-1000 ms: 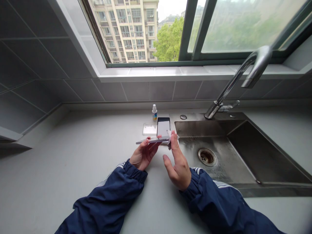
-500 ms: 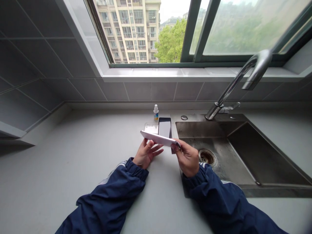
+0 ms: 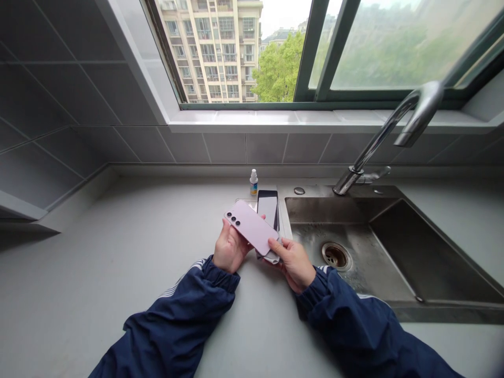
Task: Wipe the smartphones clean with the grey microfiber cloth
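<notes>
Both hands closed: left hand (image 3: pixel 230 249) cradles lilac smartphone (image 3: pixel 252 227), right hand (image 3: pixel 293 265) pinches folded cloth (image 3: pixel 271 257) against its edge; clear case (image 3: pixel 244 202) lies unfitted beside dark-screened phone (image 3: pixel 268 207).

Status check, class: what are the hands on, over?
Left hand cradling lilac phone. Right hand at its lower edge, cloth beneath. Small bottle behind, clear of hands.
</notes>
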The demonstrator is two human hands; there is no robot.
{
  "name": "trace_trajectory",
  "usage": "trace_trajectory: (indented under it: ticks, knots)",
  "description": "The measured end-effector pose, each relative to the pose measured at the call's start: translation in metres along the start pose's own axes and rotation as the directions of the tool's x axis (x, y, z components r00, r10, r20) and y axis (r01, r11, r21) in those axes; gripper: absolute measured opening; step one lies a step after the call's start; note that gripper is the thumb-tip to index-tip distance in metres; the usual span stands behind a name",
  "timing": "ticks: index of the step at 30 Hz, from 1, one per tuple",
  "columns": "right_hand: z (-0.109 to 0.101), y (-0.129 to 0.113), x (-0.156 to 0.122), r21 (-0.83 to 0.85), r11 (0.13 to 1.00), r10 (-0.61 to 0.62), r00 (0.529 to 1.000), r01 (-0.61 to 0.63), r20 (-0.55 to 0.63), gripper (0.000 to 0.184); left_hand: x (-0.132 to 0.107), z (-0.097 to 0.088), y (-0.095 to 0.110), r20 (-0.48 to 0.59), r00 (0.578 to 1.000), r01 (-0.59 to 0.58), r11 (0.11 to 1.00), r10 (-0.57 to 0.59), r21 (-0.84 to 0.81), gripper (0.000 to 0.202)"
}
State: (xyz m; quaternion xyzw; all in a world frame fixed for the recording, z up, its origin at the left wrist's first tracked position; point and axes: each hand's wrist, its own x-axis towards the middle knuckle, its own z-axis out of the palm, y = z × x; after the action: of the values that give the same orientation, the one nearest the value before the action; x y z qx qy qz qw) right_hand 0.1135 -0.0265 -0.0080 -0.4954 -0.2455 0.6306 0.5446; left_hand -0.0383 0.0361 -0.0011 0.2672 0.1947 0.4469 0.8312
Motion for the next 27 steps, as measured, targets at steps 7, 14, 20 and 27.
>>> trace_trajectory:
  ticks: [7,14,20,27]
  knots:
    - [0.004,0.002,-0.007,-0.113,0.97,0.235,0.944,-0.214,0.23,0.051,0.001,0.004,0.004,-0.083,0.996,0.034,0.995,-0.042,-0.09,0.073]
    - [-0.01,-0.014,-0.001,-0.263,0.959,0.195,0.915,-0.103,0.353,0.05,0.002,0.0,0.008,-0.163,0.984,0.055,0.99,-0.076,-0.132,0.076]
    - [-0.026,-0.032,0.012,-0.248,0.885,-0.415,0.909,0.393,-0.039,0.042,0.0,-0.009,0.006,0.053,0.967,0.255,0.962,-0.25,-0.096,0.091]
    - [-0.015,-0.012,0.002,-0.54,0.51,-0.625,0.72,0.67,0.303,0.039,-0.002,-0.007,-0.001,0.218,0.849,0.496,0.868,-0.481,-0.017,0.087]
